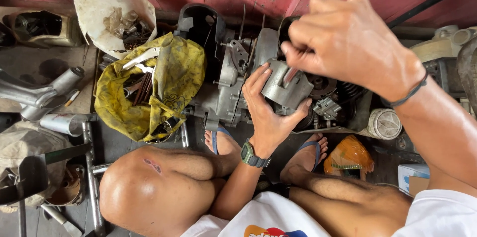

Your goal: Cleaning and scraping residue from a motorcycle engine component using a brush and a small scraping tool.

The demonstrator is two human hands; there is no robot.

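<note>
Two hands meet over an engine (226, 85) at the centre of the frame. The left hand (268, 110) comes up from below, a watch (250, 156) on its wrist, and is curled around a grey metal part (283, 88): thumb along the part's left edge, fingertips hooked under its lower right corner. The right hand (348, 38) enters from the right, fingers closed in a pinch on a thin tool (289, 75) whose tip rests on the top face of the part; a dark cord (410, 93) circles that wrist. The part sits against the right side of the engine, just above the person's feet in blue sandals (221, 137). Left of the engine lies a yellow cloth (174, 75), grimy and bunched, with a wrench (141, 58) and some dark rods on it. At upper left a crumpled paper bag (107, 3) holds small metal pieces. A silver casting (35, 93) lies at the left edge. Right of the engine stands a round white filter (385, 123), and below it an orange bag (348, 156). Bare knees and a white shirt (268, 217) fill the bottom of the frame
</note>
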